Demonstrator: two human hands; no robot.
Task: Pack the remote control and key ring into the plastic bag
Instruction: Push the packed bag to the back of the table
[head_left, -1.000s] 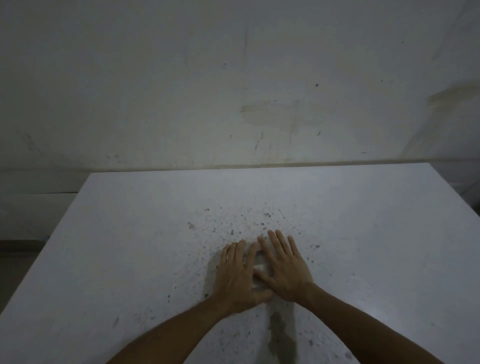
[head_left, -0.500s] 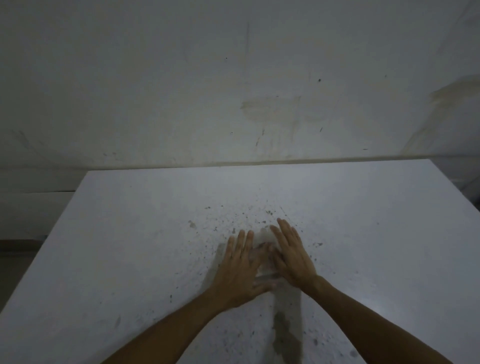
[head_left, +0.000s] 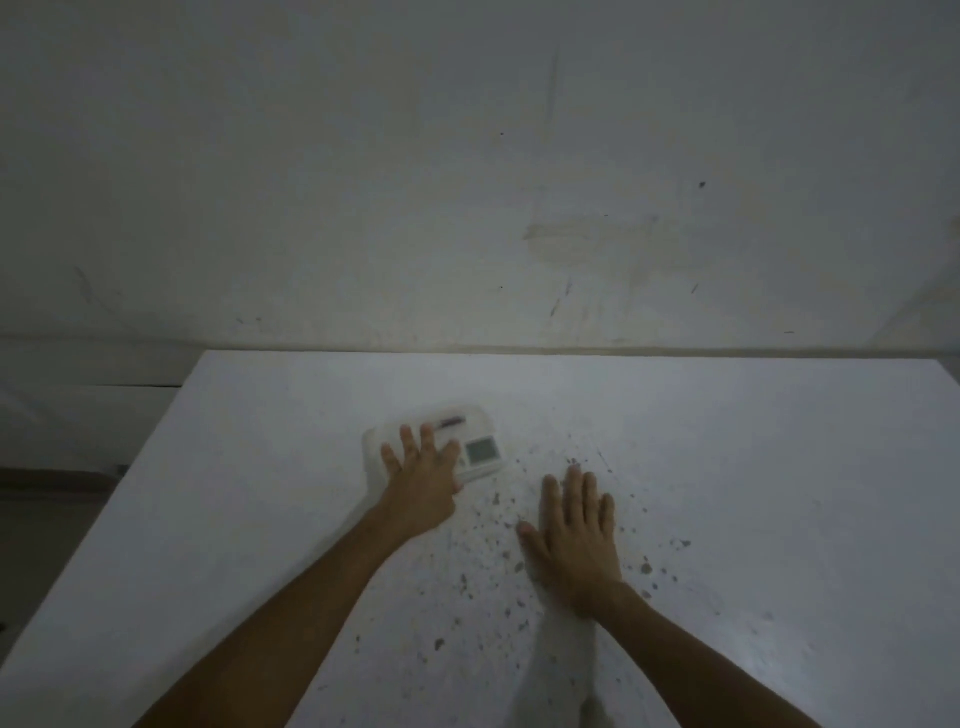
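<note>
A clear plastic bag lies flat on the white table, left of centre. Inside it I see a white remote control with a small grey screen and a thin reddish item near the bag's far edge, too blurred to name. My left hand rests flat on the bag, fingers spread, covering its near left part. My right hand lies flat on the bare table to the right of the bag, fingers apart, holding nothing. No key ring is clearly visible.
Dark specks and stains dot the tabletop around my hands. A stained pale wall stands right behind the table's far edge. The table's left edge drops to a dark floor.
My hands, which pressed together over the bag, have parted. The left hand slid the bag away to the left; the right hand came off it onto the table.
</note>
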